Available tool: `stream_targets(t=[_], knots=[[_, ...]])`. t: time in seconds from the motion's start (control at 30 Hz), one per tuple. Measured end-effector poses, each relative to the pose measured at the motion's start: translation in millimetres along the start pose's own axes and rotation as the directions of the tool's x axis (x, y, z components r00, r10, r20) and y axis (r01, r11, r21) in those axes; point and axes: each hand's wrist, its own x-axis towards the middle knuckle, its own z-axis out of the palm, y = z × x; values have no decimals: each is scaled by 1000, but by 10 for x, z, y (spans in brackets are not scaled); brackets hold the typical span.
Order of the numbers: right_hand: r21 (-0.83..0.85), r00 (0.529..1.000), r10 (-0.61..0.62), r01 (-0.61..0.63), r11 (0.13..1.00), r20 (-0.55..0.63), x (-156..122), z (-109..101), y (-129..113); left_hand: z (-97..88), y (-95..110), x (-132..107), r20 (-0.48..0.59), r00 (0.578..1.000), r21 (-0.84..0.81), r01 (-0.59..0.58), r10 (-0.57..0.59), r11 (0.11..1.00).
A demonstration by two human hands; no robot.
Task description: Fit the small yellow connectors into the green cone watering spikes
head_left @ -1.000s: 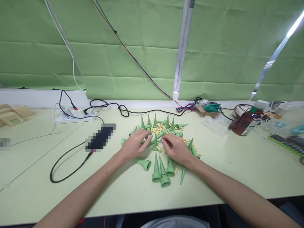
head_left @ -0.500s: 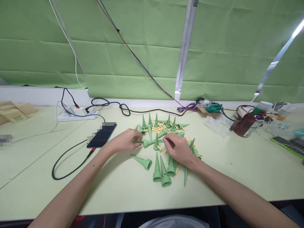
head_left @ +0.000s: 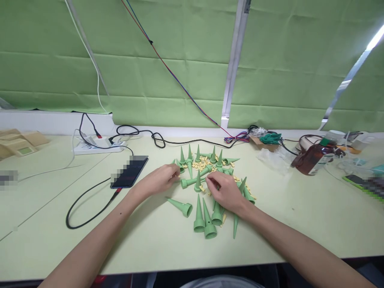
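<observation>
The right hand bends inward with thumb and forefinger drawn close at the middle of the cluster, but whether they pinch something I cannot tell. The left hand curls its fingers downward at the cluster's left edge; its fingertips are partly hidden, so I cannot say if they are closed on anything. Between the two hands lies a green, tapered, plastic-looking spike with a wide collar, its collar toward the left hand and its narrow end toward the right fingertips; contact there is unclear. Just on the near side of it, closer to the right hand, a green pointed cone stands upright, presumably steady because its broad base is down. Beyond the hands is a scatter of small yellow peg-like pieces, probably kept central so either hand reaches them. Nearer the person, a pair of green hollow-ended spikes lies side by side, open ends toward the body, and another green spike with an open cup end lies apart at the left. Farther out on the pale tabletop are a dark, flat, cabled device at left and a brown bottle with a green cap at right, both well clear of the hands.
</observation>
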Motion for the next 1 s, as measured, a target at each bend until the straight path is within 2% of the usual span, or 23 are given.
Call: stream_targets(t=[0.1,0.2,0.27,0.33,0.43,0.5,0.67,0.87,1.0], knots=[[-39,999,-2,4,999,43,5,-3,-6,-18,109,0,-189,981,25,-41,45,999],[-112,993,-27,40,993,113,1,7,12,50,211,-7,-325,941,27,-87,91,996],[-146,988,-37,60,988,153,-4,21,34,140,270,-14,-410,903,7,-141,132,990],[-160,983,-40,69,985,182,-6,34,54,240,331,-22,-501,839,20,-237,215,971],[-174,980,-25,60,983,197,-3,43,68,365,437,-38,-522,760,105,-394,387,913],[-177,981,-12,46,983,193,-2,42,66,417,507,-51,-526,728,128,-443,440,887],[-83,992,-27,38,996,124,-15,21,23,491,580,-66,-510,737,100,-462,444,881],[88,996,-83,81,993,12,-7,-56,-82,531,540,-53,-471,806,-23,-417,358,908],[119,994,-108,108,987,-5,-7,-90,-109,525,537,-50,-487,809,-67,-411,330,909]])
